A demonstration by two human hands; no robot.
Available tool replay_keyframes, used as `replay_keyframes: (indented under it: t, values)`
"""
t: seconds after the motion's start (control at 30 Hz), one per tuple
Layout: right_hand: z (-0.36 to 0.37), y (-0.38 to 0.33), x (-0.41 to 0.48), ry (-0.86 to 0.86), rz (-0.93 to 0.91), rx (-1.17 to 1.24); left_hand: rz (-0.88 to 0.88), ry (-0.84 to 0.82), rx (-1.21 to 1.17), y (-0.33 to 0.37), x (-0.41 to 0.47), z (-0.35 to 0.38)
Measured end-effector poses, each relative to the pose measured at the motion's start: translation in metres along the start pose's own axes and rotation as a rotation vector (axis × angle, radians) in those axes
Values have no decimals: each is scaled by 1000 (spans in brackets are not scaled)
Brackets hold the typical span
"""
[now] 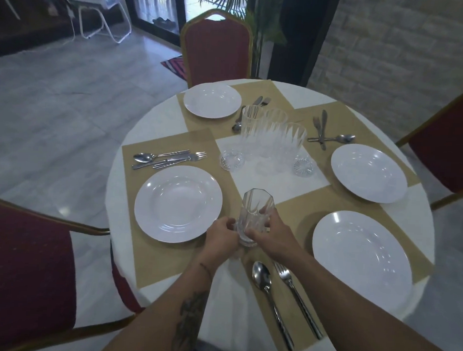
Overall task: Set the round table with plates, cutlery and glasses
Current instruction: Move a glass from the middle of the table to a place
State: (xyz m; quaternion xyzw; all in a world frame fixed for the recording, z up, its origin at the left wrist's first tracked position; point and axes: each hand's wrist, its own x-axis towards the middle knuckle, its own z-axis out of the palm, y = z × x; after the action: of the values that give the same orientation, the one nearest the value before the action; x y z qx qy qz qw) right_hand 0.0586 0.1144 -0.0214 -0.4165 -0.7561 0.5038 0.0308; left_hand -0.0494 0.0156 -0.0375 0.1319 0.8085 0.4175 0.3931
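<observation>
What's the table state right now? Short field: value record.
hands: left hand and right hand both grip one glass
held glass: upright, between the two nearest plates
plates: four, white, one per placemat
cutlery: a set beside each plate
centre: three more glasses upright, clustered; two small cut-glass discs by them

Foot of glass [256,211] hidden between left hand [222,235] and right hand [273,235]; contact with surface [307,94] unclear. Glass cluster [272,134] overlaps, count uncertain. Far cutlery [259,101] partly behind it. Left chair [24,266], right chair [446,143] cut by edges.
</observation>
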Motion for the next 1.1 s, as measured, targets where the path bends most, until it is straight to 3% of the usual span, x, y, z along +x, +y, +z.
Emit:
replay_keyframes:
  t: [0.33,0.6,0.83,1.1]
  values:
    - [-11,0,-4,-34,11,-70,-48,-39,-96,4,-10,-9]
    - [-9,2,-10,-29,125,-70,-27,-129,14,6,-23,-19]
    - [-13,0,-39,111,224,0,39,-280,151,9,-34,-42]
    - [-17,11,-124,423,334,175,78,-663,249,18,-47,-49]
